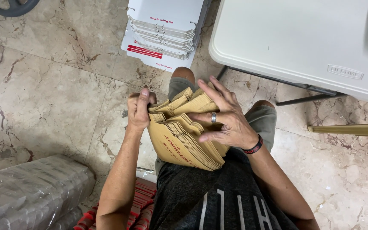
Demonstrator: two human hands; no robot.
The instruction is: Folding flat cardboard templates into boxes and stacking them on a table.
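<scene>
Between both hands, fanned brown paper bags (184, 140)

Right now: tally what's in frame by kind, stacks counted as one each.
Hands: 2, left hand and right hand
Brown bag stack: 1
White box stack: 1
Table: 1
Wrapped bundle: 1
Total: 6

- The stack of brown paper bags (188, 136) looks like matt paper with thin, soft edges.
- The floor (52, 85) is shiny, smooth marble with dark veins.
- The white folding table (294, 38) looks like hard plastic, a little grainy.
- The flat white boxes (162, 34) look like smooth cardboard.
- The ring (213, 117) is shiny metal.
- The wrapped bundle (26, 191) has clear, glossy plastic film.
- The shorts (260, 121) are soft cloth.
</scene>
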